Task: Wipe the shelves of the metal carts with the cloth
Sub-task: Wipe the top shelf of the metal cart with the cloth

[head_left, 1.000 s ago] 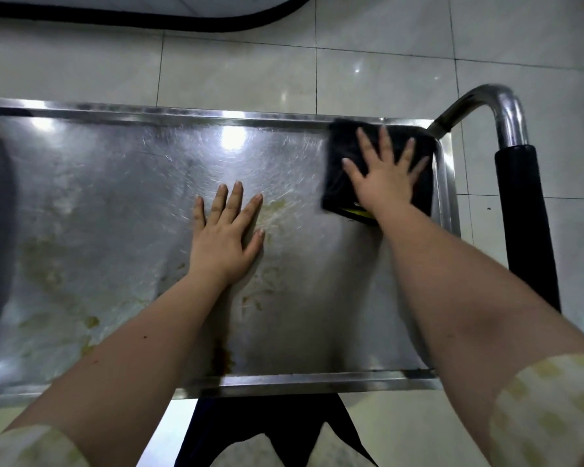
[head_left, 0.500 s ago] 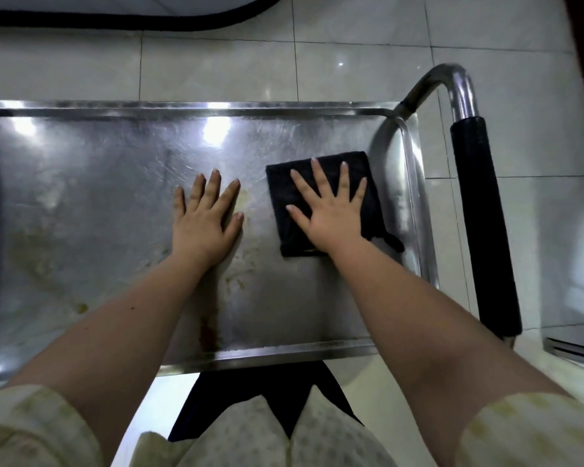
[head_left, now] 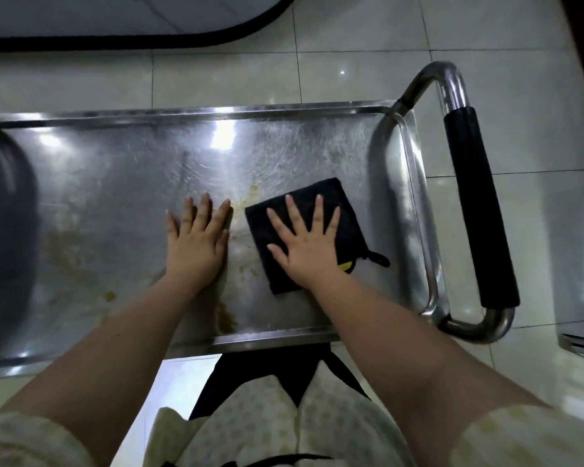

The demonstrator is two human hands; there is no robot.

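A steel cart's top shelf (head_left: 122,183) fills the view, scratched and marked with yellowish stains. A folded black cloth (head_left: 348,210) with a small loop and a yellow tag lies flat on its right half. My right hand (head_left: 305,246) presses down on the cloth with fingers spread. My left hand (head_left: 196,241) rests flat on the bare metal just left of the cloth, fingers together, holding nothing.
The cart's tubular handle (head_left: 479,210) with a black grip runs along the right side. A dark rounded object (head_left: 4,237) sits at the shelf's left end. Tiled floor (head_left: 368,28) surrounds the cart; a dark-edged mat (head_left: 115,15) lies beyond it.
My right hand slid the cloth from the far right corner toward me and leftward, near the shelf's middle. My left hand stayed planted on the metal.
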